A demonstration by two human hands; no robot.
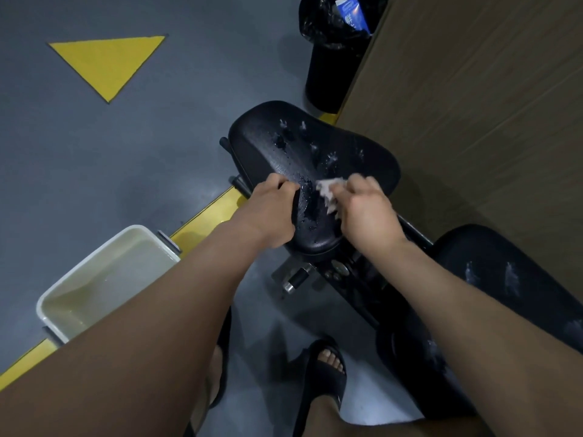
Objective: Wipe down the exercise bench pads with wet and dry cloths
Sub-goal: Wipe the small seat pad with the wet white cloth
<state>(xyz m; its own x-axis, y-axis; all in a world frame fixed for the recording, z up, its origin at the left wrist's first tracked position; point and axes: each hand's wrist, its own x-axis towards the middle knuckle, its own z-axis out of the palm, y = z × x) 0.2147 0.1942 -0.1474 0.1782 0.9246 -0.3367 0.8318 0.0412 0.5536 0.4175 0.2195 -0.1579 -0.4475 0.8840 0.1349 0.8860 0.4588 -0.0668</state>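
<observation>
On the black seat pad (284,146) of the bench: water beads and small puddles across the upper and middle surface, so the wet pass is under way here, not finished.

Left hand (271,212): fingers curled over the pad's left edge, gripping it, apparently to steady it.

Right hand (366,212): fingers closed round a crumpled pale cloth (328,192), pressing it onto the pad near the middle, at the narrow near end. The cloth looks wet, judging by the water around it.

Second pad (504,269), lower right, partly behind the right forearm: pale wet streaks on it. Judged as wetted or soaped but not dried.

White basin (86,267) with water stands on the floor to the left, near the bench.

No dry cloth is in view.

Estimate: early to middle of the task. Left to do: finish wet-wiping the seat pad, deal with the second pad, then the dry pass over both.
</observation>
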